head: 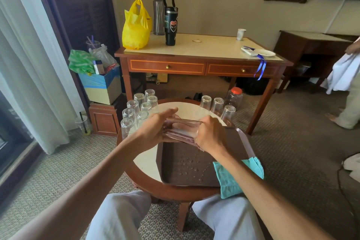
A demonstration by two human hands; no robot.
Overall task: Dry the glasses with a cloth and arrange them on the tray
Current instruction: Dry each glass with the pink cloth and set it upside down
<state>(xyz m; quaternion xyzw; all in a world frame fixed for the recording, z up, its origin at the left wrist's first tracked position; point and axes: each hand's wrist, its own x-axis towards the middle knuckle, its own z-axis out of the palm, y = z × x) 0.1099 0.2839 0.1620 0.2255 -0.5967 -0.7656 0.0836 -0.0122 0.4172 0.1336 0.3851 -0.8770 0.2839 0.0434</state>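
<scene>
The round counter (148, 163) occupies the lower centre of the frame, with the person seated before it. The brown tray (185, 171) lies on its right half; water droplets are scattered over the tray floor and no glass stands on it. Eight inverted glasses (134, 113) are grouped at the counter's left rim, and three more inverted glasses (218, 106) stand in a row at the far right rim. The teal cloth (229, 183) lies folded on the tray's near right corner, beneath the right forearm and in neither hand. The held glass (181, 132) lies horizontal in the air above the tray's far edge, at frame centre. Treat it as rigid, light, fragile and probably slippery while wet. Take hold round the wall, not at the thin rim, and avoid striking the neighbouring glasses. The left hand (153, 128) wraps the glass's left end, fingers curved over the top. The right hand (210, 134) is closed round the right end, knuckles up. Both forearms converge from the lower corners of the frame. Judgement: drying has not yet begun on this glass, since the cloth is untouched.
</scene>
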